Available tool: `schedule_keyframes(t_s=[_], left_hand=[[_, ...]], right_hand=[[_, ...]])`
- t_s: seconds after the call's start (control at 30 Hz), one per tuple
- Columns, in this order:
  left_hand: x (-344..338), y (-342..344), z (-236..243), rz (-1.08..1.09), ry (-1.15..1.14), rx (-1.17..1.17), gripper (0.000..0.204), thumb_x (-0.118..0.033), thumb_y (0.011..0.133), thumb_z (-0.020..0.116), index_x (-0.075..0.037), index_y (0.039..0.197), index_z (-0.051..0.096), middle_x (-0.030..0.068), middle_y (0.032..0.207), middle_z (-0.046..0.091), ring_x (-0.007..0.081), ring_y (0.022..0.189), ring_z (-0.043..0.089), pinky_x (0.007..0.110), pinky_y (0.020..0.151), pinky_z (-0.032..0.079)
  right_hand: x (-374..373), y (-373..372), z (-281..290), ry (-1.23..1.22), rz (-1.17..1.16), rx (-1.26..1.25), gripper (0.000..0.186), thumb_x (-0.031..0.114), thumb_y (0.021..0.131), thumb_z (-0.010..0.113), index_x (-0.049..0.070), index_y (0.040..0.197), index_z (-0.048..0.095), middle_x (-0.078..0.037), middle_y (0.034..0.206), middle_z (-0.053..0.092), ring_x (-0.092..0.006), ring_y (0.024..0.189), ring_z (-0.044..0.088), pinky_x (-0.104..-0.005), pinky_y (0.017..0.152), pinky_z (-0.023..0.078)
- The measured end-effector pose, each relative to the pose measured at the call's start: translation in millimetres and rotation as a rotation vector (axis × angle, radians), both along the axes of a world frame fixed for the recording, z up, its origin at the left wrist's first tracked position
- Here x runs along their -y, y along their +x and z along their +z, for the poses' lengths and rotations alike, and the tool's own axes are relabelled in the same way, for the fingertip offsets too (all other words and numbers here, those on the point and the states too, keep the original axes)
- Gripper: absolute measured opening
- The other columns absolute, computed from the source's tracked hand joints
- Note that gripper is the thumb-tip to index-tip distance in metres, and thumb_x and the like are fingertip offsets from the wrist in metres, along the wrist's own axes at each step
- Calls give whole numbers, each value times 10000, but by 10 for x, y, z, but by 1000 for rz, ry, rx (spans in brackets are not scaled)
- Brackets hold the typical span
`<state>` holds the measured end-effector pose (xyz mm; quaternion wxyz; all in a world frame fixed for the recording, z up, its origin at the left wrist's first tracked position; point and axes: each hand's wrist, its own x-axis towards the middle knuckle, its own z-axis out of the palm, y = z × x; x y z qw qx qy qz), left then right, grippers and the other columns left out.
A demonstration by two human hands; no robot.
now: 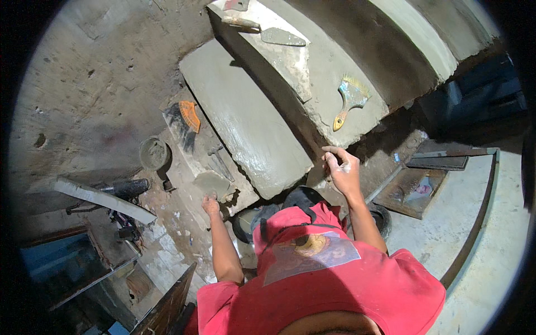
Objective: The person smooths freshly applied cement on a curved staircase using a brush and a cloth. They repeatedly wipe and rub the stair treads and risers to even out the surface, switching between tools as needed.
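My left hand [211,204] is closed at the near end of a flat grey trowel blade [213,183] caked with mortar; its handle is hidden. A hammer [222,163] lies just beyond that blade. My right hand [345,174] is raised at the right end of the lower step, index finger stretched out and thumb apart, with nothing visible in it. Wet grey mortar coats the lower step [245,117], which shines in places. On the step above rest a paintbrush [350,101] with a yellowish handle and a second, wooden-handled trowel [282,37].
A mortar bucket [155,154] and an orange-edged tool [190,116] stand left of the steps. A white board [106,200] leans over rubble at far left. At right are a wooden tray [410,192] and a curved pale ledge [486,223]. A rough wall [100,84] bounds the left.
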<state>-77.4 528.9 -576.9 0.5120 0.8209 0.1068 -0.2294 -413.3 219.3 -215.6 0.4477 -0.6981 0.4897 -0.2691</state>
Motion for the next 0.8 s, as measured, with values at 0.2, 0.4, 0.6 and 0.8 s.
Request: schedule_keyframes(t_s=[0.2, 0.4, 0.6, 0.8], left_hand=[[-70, 238, -397, -848, 897, 272, 344, -304, 993, 586, -90, 1210, 745, 214, 1238, 719, 370, 1132, 687, 477, 971, 531], [-269, -142, -488, -839, 1001, 74, 394, -318, 1009, 502, -74, 1200, 744, 174, 1271, 724, 374, 1180, 692, 511, 981, 550], [-828, -1266, -640, -726, 941, -142, 424, -288, 997, 488, 5, 1098, 777, 220, 1180, 750, 417, 1116, 717, 513, 970, 569], [-1417, -2561, -438, -755, 1044, -235, 348, -318, 995, 506, -135, 1139, 765, 196, 1064, 776, 407, 1020, 744, 530, 888, 583]], right_hand=[[432, -35, 60, -360, 28, -87, 170, 120, 948, 679, 41, 1078, 756, -188, 1045, 764, -358, 980, 742, -407, 893, 555], [805, -53, 95, -545, -75, -147, 253, 176, 972, 683, -14, 1132, 729, -247, 1071, 750, -407, 994, 736, -442, 890, 559], [1162, 126, 135, -359, -156, -456, 580, 437, 975, 691, 57, 1402, 591, -232, 1043, 733, -414, 950, 710, -494, 868, 531], [1388, 269, 143, -351, -88, -551, 634, 407, 933, 672, 84, 1457, 518, -289, 1154, 720, -501, 1082, 678, -552, 937, 515]])
